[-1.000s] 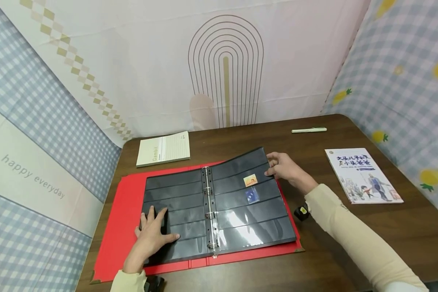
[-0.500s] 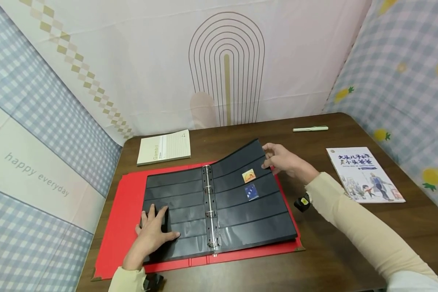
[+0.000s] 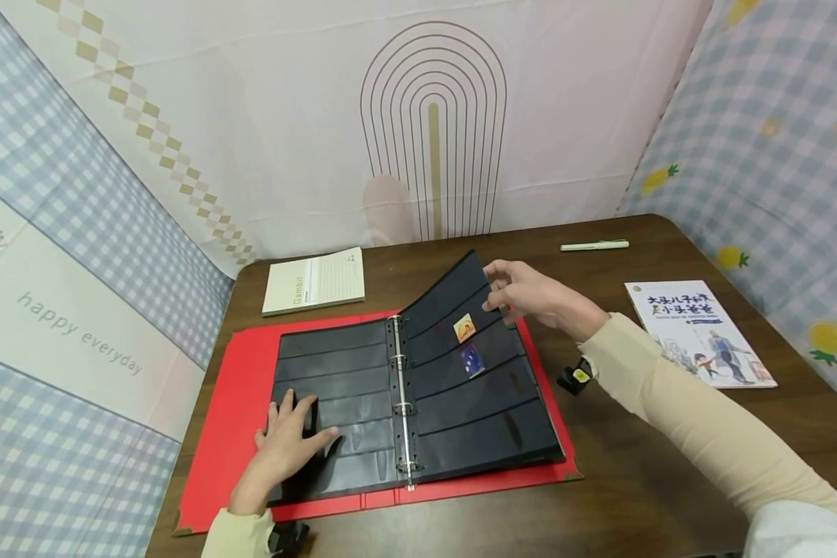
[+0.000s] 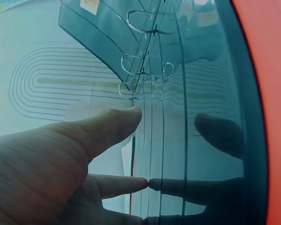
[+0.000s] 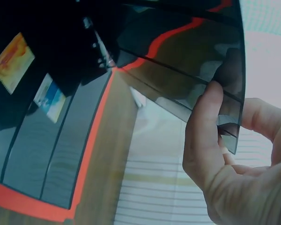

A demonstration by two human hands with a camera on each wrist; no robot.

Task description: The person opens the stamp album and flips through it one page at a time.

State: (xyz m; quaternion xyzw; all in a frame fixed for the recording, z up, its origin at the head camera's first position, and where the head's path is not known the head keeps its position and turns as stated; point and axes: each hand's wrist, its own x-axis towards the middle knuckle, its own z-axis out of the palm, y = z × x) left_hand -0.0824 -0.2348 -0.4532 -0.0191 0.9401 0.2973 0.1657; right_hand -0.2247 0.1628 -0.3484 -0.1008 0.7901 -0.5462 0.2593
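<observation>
A red ring binder (image 3: 230,403) lies spread flat, holding black pocket pages on metal rings (image 3: 403,418). My left hand (image 3: 286,438) rests on the left page (image 3: 342,360) with fingers spread, thumb toward the rings. At the upper outer corner of the right page (image 3: 439,322), my right hand (image 3: 526,294) pinches the sheet between thumb and fingers, and that corner is raised and curved. An orange stamp (image 3: 464,328) and a blue stamp (image 3: 472,361) sit in its pockets. Under the lifted sheet, the right wrist view shows another orange-yellow stamp (image 5: 13,62) and a blue-white stamp (image 5: 50,98).
Behind the binder lies a cream notepad (image 3: 314,283). A pale green pen (image 3: 594,245) is at the back right of the brown table (image 3: 600,480), with a white picture book (image 3: 700,333) nearer. Printed cloths (image 3: 565,116) hang around the table.
My right hand has moved up and leftward, lifting the right page's corner higher and bending it toward the rings. The left hand has stayed nearly still on the left page.
</observation>
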